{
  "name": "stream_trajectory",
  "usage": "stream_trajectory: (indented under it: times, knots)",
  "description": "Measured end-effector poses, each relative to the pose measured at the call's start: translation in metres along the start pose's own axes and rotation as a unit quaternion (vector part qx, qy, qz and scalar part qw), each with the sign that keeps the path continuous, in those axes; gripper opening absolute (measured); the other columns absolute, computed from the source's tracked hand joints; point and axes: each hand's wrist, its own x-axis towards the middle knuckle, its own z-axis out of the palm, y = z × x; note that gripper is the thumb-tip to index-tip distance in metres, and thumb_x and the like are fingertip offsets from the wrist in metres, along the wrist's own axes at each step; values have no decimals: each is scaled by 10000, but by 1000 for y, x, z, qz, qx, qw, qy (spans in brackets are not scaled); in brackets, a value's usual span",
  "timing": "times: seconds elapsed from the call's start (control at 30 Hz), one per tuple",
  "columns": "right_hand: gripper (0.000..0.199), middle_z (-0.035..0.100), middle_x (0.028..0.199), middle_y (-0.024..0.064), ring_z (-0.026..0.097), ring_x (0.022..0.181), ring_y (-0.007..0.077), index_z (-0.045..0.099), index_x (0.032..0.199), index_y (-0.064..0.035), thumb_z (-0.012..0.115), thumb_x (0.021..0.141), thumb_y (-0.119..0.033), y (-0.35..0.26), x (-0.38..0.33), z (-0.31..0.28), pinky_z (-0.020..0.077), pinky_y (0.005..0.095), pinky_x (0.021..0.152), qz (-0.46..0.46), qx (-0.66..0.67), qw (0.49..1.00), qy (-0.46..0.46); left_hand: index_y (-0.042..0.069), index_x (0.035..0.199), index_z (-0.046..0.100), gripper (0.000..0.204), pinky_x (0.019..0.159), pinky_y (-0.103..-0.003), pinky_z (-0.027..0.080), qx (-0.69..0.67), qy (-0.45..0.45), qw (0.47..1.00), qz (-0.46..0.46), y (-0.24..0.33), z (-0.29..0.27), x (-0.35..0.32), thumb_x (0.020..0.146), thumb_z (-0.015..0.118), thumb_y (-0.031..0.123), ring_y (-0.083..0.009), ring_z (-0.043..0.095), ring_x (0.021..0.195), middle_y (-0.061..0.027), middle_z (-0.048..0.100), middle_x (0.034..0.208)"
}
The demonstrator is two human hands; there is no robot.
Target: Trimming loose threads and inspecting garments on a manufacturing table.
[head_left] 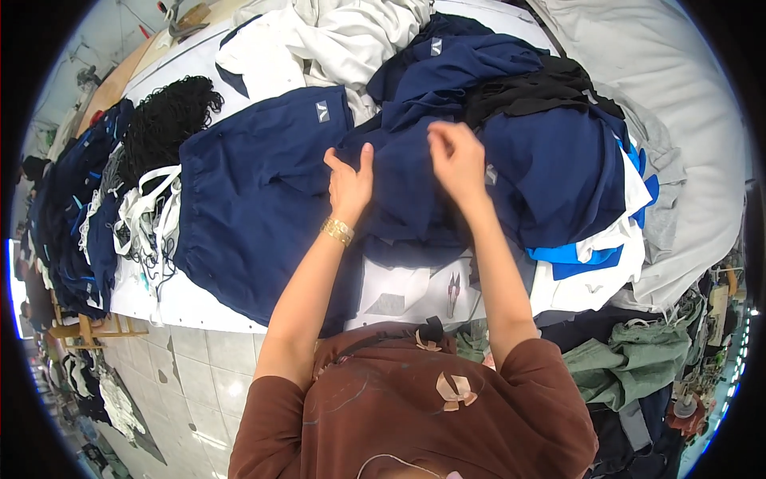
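A workroom with a tiled floor (187, 375) surrounds a white table (199, 307) loaded with garments. Spread flat on it, towards the left, is the landmark here: a pair of navy shorts (255, 199) with a gathered edge and a small pale patch. Just right of the shorts lies looser navy cloth (399, 188), where both hands are. A further navy heap (558, 176) sits well to their right; white fabric (319, 48) is piled beyond them, and black stringy material (167, 116) lies beyond their left edge. Thread snips (452, 295) rest right of the shorts, nearer the person.

The step in hand appears to be arranging the navy cloth; continuing would call for closing the fingers on a layer's edge.

Both forearms reach forward. The left hand (349, 188), at the shorts' right side, has thumb and bent fingers parted, apparently gripping nothing. The right hand (459, 164), farther right, is curled and blurred; whether it pinches cloth cannot be told.
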Motion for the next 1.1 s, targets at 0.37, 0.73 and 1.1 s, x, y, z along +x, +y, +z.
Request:
stream_trajectory:
  times: [0.37,0.73,1.1]
  knots:
    - [197,637,990,146,603,972,323,624,952,-134,631,762,-186,131,90,51,474,408,846,249,-275,902,-220,11,1338,382,609,478,-247,451,-258,-110,955,-102,-8,-36,44,842,604,286,-129,580,625,-96,624,821]
    - [128,555,779,11,525,725,79,526,942,-24,597,837,-21,-50,104,-46,424,208,668,-73,197,973,92,54,986,576,100,610,-171,405,-263,237,878,323,48,-163,-48,902,594,105,-19,495,711,28,554,859]
    - [88,623,792,130,628,781,311,630,867,-62,584,798,-92,8,26,-13,490,396,706,24,-109,925,-364,43,825,563,118,681,-267,430,97,197,946,238,-40,-147,-81,781,672,33,-201,473,876,-92,441,907]
